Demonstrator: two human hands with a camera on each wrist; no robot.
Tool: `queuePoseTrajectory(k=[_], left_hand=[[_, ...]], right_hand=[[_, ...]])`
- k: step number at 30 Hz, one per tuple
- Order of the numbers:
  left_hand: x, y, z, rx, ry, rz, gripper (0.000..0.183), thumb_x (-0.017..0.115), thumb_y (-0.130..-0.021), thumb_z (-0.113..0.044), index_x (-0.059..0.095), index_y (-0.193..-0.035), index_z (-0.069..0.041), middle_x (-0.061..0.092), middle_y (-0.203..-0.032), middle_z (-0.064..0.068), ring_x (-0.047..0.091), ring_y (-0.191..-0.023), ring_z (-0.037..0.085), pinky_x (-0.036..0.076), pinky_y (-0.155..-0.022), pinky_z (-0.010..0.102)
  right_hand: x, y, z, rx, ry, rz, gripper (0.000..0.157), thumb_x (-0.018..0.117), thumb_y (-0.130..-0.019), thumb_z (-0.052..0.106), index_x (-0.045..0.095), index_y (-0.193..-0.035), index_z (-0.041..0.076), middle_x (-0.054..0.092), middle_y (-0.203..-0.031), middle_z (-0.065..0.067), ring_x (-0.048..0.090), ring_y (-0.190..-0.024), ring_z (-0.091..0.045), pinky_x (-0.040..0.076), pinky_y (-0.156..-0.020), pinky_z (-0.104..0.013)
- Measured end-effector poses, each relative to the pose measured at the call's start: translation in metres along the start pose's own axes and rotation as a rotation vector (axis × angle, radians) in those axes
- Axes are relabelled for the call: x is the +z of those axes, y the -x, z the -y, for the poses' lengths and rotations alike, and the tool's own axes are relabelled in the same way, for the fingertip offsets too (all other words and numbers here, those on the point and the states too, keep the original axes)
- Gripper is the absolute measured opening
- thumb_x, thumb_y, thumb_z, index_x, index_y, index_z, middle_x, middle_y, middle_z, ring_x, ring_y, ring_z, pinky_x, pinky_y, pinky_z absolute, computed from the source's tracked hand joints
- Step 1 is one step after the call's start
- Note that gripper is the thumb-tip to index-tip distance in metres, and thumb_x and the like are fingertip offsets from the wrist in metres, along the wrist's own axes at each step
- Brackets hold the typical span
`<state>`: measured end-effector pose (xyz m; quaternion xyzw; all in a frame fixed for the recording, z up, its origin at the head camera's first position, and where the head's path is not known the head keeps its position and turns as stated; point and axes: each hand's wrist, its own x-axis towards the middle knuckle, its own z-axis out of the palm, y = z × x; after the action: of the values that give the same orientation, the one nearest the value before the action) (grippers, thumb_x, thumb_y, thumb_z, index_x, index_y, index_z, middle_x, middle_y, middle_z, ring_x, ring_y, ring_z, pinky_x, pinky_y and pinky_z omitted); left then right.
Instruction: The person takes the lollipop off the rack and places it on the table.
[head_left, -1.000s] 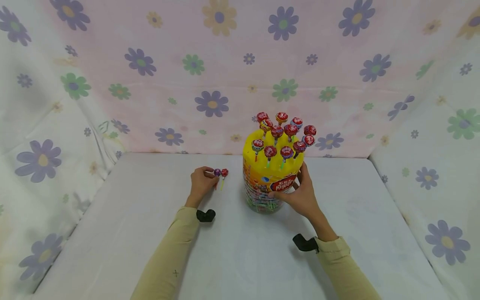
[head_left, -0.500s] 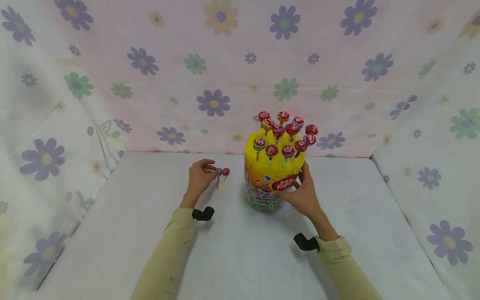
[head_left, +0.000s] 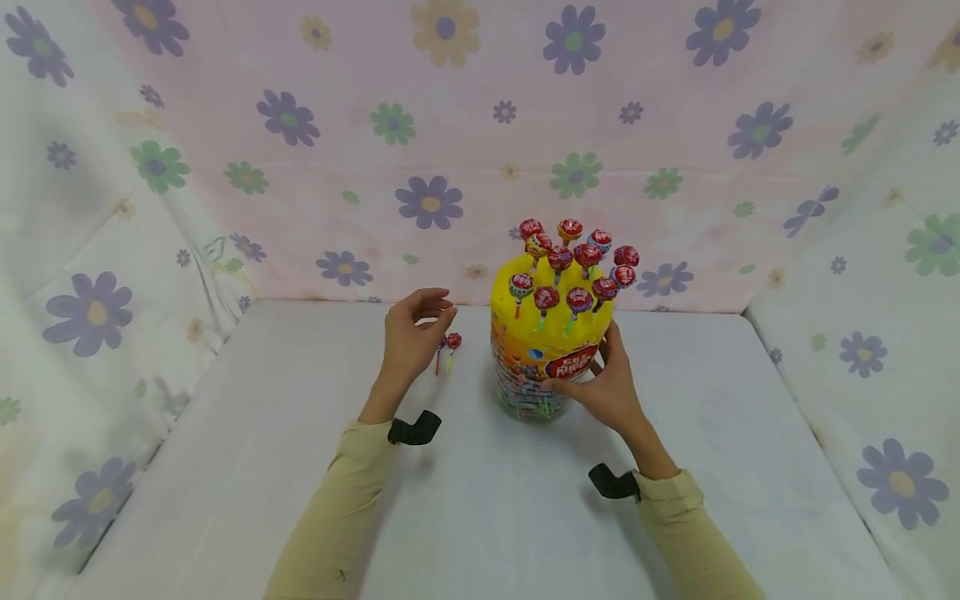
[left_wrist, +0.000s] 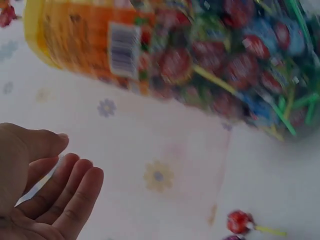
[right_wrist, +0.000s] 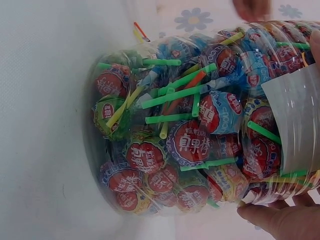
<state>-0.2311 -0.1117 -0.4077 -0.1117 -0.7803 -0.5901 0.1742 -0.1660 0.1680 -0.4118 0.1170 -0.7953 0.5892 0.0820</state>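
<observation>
A big clear jar (head_left: 525, 387) with a yellow lid (head_left: 551, 329) and orange label stands upright on the table, packed with wrapped lollipops (right_wrist: 192, 142). Several more lollipops (head_left: 560, 258) stick up from the lid. My right hand (head_left: 606, 392) grips the jar's right side, thumb across the front. To the left of the jar, my left hand (head_left: 411, 337) is raised over the table with nothing in it, its fingers (left_wrist: 80, 200) loosely bent and apart from the thumb. Just beyond that hand lie a red-wrapped lollipop (head_left: 453, 341) and a purple one (head_left: 442, 343), sticks towards me.
A white table (head_left: 480, 508) runs under everything. Flowered cloth (head_left: 480, 158) hangs behind it and along both sides. Black wrist mounts (head_left: 613, 483) stick out from the cuffs of both sleeves.
My left hand has lifted up and away from the two loose lollipops, which stay on the table. My right hand keeps its grip on the jar.
</observation>
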Motion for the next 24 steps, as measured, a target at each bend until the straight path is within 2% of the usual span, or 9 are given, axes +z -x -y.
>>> queuePoseTrajectory(k=[3, 8, 12, 18, 24], left_hand=[[0.006, 0.004, -0.020, 0.071, 0.077, -0.009, 0.026, 0.072, -0.094, -0.005, 0.070, -0.119, 0.000, 0.072, -0.106, 0.020, 0.070, -0.093, 0.025, 0.058, -0.078, 0.015], [0.018, 0.011, -0.055, 0.173, 0.275, 0.023, 0.025, 0.069, -0.094, 0.003, 0.067, -0.119, 0.007, 0.070, -0.111, 0.024, 0.070, -0.096, 0.015, 0.061, -0.087, 0.028], [0.027, 0.018, -0.078, 0.237, 0.352, 0.073, 0.028, 0.066, -0.094, 0.008, 0.064, -0.121, 0.012, 0.067, -0.117, 0.027, 0.070, -0.103, 0.019, 0.059, -0.092, 0.034], [0.040, 0.024, -0.090, 0.288, 0.333, 0.097, 0.034, 0.066, -0.092, 0.010, 0.062, -0.125, 0.011, 0.066, -0.119, 0.026, 0.069, -0.106, 0.034, 0.059, -0.094, 0.032], [0.047, 0.027, -0.091, 0.323, 0.315, 0.053, 0.038, 0.068, -0.091, 0.011, 0.061, -0.128, 0.010, 0.067, -0.116, 0.026, 0.069, -0.105, 0.036, 0.059, -0.093, 0.034]], right_hand=[[-0.001, 0.000, 0.000, -0.001, -0.004, -0.004, 0.096, 0.084, -0.079, -0.003, 0.026, -0.155, 0.006, 0.042, -0.149, -0.020, 0.042, -0.140, -0.042, 0.040, -0.111, -0.065], [-0.001, -0.001, 0.000, 0.007, -0.005, -0.007, 0.097, 0.084, -0.079, -0.002, 0.026, -0.155, 0.007, 0.041, -0.150, -0.020, 0.042, -0.141, -0.041, 0.040, -0.112, -0.064], [-0.001, -0.001, 0.000, 0.010, 0.002, -0.008, 0.097, 0.084, -0.080, -0.001, 0.025, -0.156, 0.007, 0.041, -0.151, -0.020, 0.042, -0.141, -0.041, 0.040, -0.112, -0.063], [0.000, -0.001, 0.000, 0.005, -0.005, -0.008, 0.096, 0.083, -0.081, -0.002, 0.024, -0.156, 0.007, 0.040, -0.152, -0.020, 0.042, -0.141, -0.040, 0.041, -0.112, -0.062], [0.000, 0.000, 0.000, 0.002, 0.002, -0.012, 0.096, 0.084, -0.080, -0.002, 0.025, -0.156, 0.006, 0.040, -0.151, -0.021, 0.043, -0.141, -0.041, 0.041, -0.112, -0.062]])
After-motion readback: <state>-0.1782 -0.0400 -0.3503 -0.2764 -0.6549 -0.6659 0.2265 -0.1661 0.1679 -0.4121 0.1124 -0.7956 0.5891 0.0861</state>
